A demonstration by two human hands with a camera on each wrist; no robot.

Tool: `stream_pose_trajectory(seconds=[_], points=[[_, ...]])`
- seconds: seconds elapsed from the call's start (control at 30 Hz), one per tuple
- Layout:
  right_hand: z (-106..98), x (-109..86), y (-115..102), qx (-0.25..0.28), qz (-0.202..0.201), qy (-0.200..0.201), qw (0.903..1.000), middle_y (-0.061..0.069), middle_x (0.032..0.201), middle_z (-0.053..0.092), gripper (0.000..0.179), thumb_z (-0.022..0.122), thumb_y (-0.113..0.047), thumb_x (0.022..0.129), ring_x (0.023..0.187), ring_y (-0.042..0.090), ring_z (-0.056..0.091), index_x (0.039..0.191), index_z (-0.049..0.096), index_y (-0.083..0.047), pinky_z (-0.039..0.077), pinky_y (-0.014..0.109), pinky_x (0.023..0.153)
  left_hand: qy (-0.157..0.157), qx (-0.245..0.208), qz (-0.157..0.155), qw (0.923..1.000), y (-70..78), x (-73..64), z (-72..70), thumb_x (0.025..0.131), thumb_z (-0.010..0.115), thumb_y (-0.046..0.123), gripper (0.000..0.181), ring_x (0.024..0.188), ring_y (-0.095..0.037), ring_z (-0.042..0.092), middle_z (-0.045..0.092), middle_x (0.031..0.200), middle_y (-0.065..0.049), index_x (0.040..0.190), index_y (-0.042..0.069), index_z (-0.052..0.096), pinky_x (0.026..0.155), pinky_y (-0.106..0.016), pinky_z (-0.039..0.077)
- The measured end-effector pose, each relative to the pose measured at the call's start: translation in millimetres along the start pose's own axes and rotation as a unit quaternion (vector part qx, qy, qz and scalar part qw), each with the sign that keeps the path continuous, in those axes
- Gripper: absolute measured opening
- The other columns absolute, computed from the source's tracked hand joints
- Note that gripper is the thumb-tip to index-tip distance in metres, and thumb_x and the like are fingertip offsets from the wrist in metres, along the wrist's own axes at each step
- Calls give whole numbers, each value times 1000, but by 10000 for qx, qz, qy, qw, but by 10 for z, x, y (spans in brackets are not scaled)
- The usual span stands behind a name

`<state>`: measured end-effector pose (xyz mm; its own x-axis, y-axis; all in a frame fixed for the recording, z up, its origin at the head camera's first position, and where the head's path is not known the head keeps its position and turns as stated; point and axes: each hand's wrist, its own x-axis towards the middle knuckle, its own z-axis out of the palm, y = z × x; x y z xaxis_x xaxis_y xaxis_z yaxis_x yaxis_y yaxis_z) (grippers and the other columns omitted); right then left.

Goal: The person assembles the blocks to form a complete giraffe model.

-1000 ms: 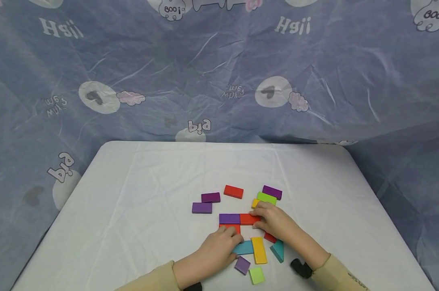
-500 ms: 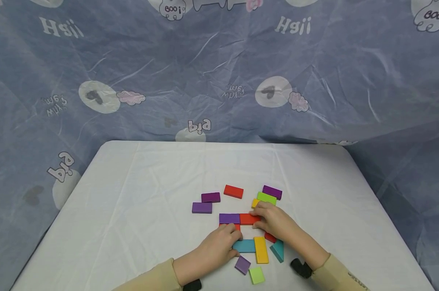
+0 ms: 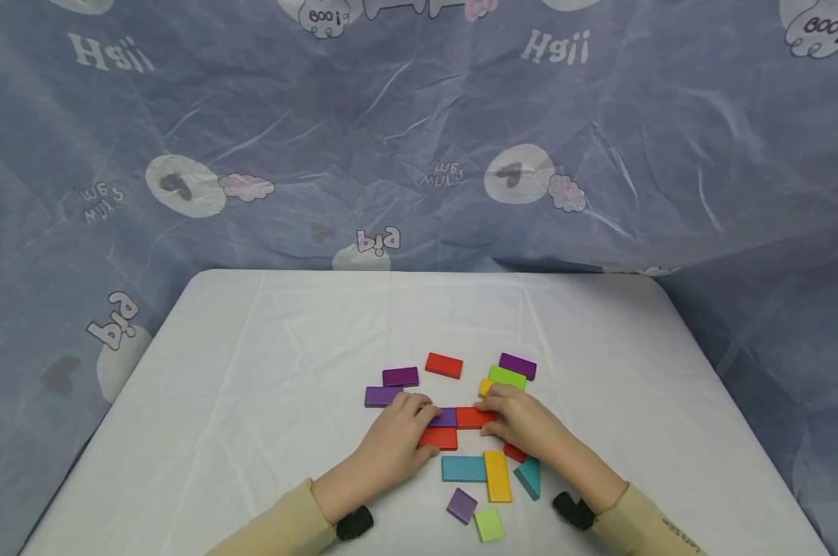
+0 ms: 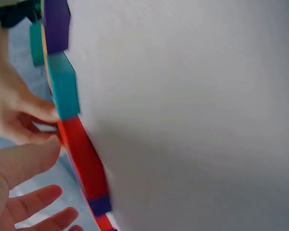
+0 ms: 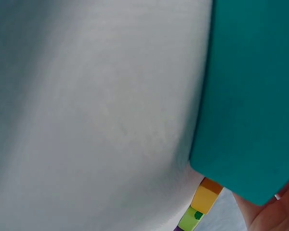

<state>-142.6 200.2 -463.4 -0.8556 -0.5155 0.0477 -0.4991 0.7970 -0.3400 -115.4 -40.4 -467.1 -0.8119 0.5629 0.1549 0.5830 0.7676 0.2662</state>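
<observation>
On the white table, a purple block (image 3: pixel 446 418) and a red block (image 3: pixel 473 418) lie end to end, with another red block (image 3: pixel 439 439) against the purple one's near side. My left hand (image 3: pixel 385 442) is at the left ends of the purple and near red blocks. Its thumb (image 4: pixel 29 161) and fingers are spread apart in the left wrist view. At the right end of the far red block, my right hand (image 3: pixel 526 421) pinches it between thumb and fingers. Nearer me, a light-blue block (image 3: pixel 463 469) touches an upright-lying yellow block (image 3: pixel 498 476).
Beyond the hands lie purple blocks (image 3: pixel 400 377), a red block (image 3: pixel 444 365) and a green block (image 3: pixel 507 377). A teal triangle (image 3: pixel 528 479) sits below my right wrist and fills much of the right wrist view. A purple square (image 3: pixel 462 506) and green square (image 3: pixel 490 525) lie nearest me.
My left hand shifted the light-blue block slightly right and away, pushing the yellow block along. It then left the light-blue block and moved up-left to the purple and red blocks. My right hand stayed put.
</observation>
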Motion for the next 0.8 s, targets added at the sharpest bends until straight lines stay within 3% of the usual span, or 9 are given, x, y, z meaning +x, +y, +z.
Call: stream_pose_trajectory(seconds=[0.13, 0.27, 0.5, 0.8], points=[[5, 3, 0, -35, 22, -22, 10000, -1, 97, 66, 34, 83, -23, 79, 90, 13, 61, 109, 76, -10, 58, 31, 85, -381, -143, -109, 9991, -88, 24, 25, 83, 79, 32, 59, 125, -24, 52, 57, 137, -8, 133, 9, 59, 104, -36, 48], [5, 0, 3, -3, -1, -9, 10000, 0, 97, 66, 34, 83, -23, 79, 90, 13, 61, 109, 76, -9, 58, 31, 85, -704, -408, -100, 9966, -131, 49, 36, 85, 77, 30, 61, 125, -22, 53, 58, 137, -6, 137, 7, 56, 105, -34, 48], [4, -10, -4, -9, 37, -13, 10000, 0, 98, 66, 34, 83, -22, 78, 91, 14, 61, 109, 76, -9, 58, 32, 85, -782, -709, -33, 9944, -162, 73, 24, 84, 79, 29, 60, 122, -21, 54, 62, 131, -5, 135, 7, 58, 106, -33, 47], [-30, 9, -57, 28, 353, -160, 9992, 1, 101, 67, 35, 83, -23, 79, 96, 17, 63, 110, 74, -10, 57, 36, 88, -903, -1134, -176, 9893, -261, 109, 82, 81, 81, 31, 61, 125, -22, 53, 62, 130, -4, 134, 12, 60, 108, -36, 44]])
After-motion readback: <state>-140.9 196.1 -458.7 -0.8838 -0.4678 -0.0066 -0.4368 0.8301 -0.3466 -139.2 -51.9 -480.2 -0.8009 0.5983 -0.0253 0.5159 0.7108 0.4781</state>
